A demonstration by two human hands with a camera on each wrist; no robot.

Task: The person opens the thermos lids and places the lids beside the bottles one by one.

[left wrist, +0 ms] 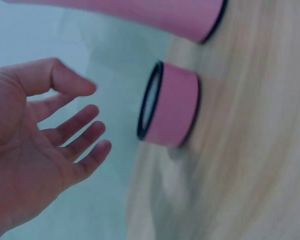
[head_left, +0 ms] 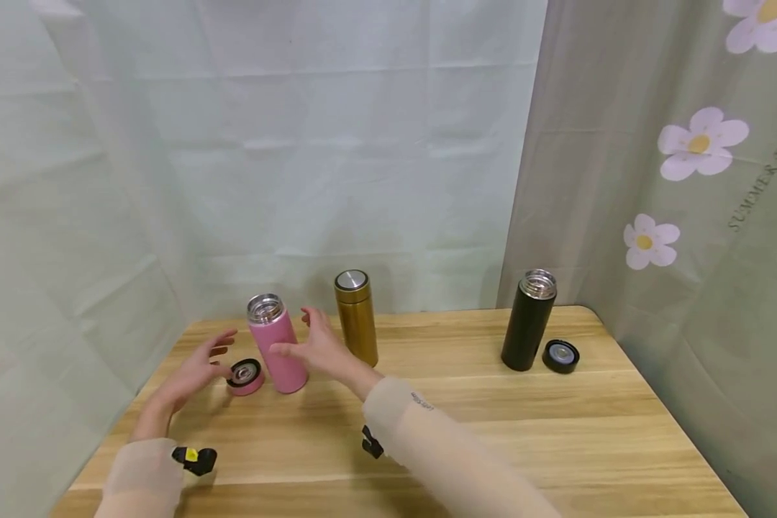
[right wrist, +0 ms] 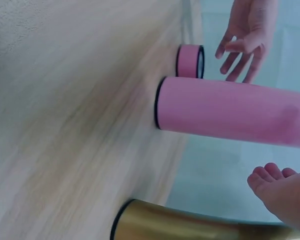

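Observation:
A pink thermos bottle (head_left: 281, 360) stands uncapped on the table, its steel mouth showing. To its left lies its pink lid (head_left: 246, 388), dark inner side up. My left hand (head_left: 193, 373) hovers just beside this lid; in the left wrist view a gap separates the fingers (left wrist: 85, 127) from it. On the bottle's right side is my right hand (head_left: 324, 351), fingers spread and thumb in front of the bottle. Whether that thumb touches it, I cannot tell. Behind the right hand a gold thermos (head_left: 359, 327) stands with its lid on.
Farther right, a black thermos (head_left: 527, 327) stands without its lid, and a black lid (head_left: 561, 357) lies beside it. The wooden table (head_left: 492, 432) ends near a pale curtain (head_left: 362, 158) at the back. A flowered curtain (head_left: 699, 288) hangs along the right.

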